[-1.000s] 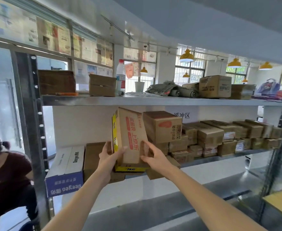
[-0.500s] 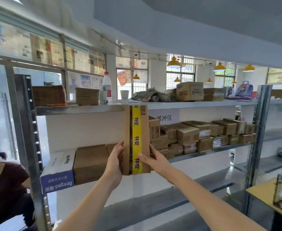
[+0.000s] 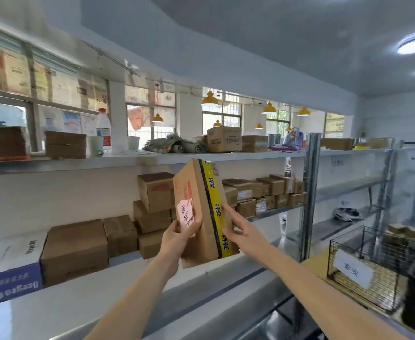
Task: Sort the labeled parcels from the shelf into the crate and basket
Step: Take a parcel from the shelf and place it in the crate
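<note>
Fingers [image 3: 193, 225] of the left hand [image 3: 177, 239] curl round the tall parcel's [image 3: 201, 214] near edge, beside its pink handwritten label [image 3: 185, 213], while the right hand [image 3: 242, 231] lies almost flat along the yellow-taped side. Since a second ago the parcel has left the shelf [image 3: 127, 253], turned label-forward and swung right, so the wire basket [image 3: 363, 271] on the worktop [image 3: 316, 263] now shows. Judging by that, the label is being read to choose basket or crate; no crate is clearly in view.

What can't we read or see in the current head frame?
- Pink handwritten label on the brown cardboard parcel: partly covered by the left hand fingers.
- Black wire basket: contents blurred, white tag unclear.
- Crate: only a dark shape at the right edge, unidentifiable.
- Right hand: palm side hidden.
</note>
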{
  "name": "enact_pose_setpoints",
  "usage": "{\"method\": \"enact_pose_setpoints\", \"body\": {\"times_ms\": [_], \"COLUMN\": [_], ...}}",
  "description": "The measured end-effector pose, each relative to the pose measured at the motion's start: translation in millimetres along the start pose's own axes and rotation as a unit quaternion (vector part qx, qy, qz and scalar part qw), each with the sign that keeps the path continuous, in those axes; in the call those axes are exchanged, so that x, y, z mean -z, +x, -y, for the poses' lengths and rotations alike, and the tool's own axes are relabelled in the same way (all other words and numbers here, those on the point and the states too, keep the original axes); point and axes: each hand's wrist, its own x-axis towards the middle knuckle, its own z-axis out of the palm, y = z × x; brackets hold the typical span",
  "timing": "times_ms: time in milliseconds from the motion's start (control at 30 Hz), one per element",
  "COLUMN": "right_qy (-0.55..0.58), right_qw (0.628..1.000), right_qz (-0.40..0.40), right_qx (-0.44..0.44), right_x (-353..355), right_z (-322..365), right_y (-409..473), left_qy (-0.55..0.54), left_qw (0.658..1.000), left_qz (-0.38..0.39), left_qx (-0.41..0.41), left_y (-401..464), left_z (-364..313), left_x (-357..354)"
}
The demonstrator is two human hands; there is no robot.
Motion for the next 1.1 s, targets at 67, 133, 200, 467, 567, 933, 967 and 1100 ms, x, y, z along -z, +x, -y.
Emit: {"method": "enact_pose_setpoints", "body": {"times_ms": [67,133,200,467,567,933,967,1100], "right_qy": [-0.018,-0.016,0.021,0.033,0.054,0.039,0.03,0.02], "right_qw": [1.0,0.999,0.998,0.986,0.982,0.946,0.941,0.922], "right_qz": [-0.008,-0.025,-0.036,-0.11,-0.154,-0.275,-0.287,-0.333], "right_qx": [-0.009,-0.031,-0.052,-0.122,-0.099,-0.169,-0.177,-0.196], "right_x": [13,27,41,98,120,206,217,267], "right_z": [-5,-6,-7,-52,-66,-116,-124,-150], "right_y": [-6,-11,-14,-12,-14,-40,-46,-76], "left_qy": [0.002,0.004,0.017,-0.027,-0.055,-0.012,-0.012,-0.003], "left_qw": [1.0,1.0,0.999,0.99,0.981,0.944,0.94,0.922], "left_qz": [0.002,0.007,0.031,0.133,0.184,0.33,0.341,0.387], "left_qx": [-0.015,-0.024,-0.032,-0.04,-0.022,0.002,0.003,0.002], "left_y": [2,8,16,53,75,115,115,113], "left_z": [2,4,8,20,24,64,69,91], "left_x": [-18,-36,-52,-111,-138,-270,-286,-361]}}
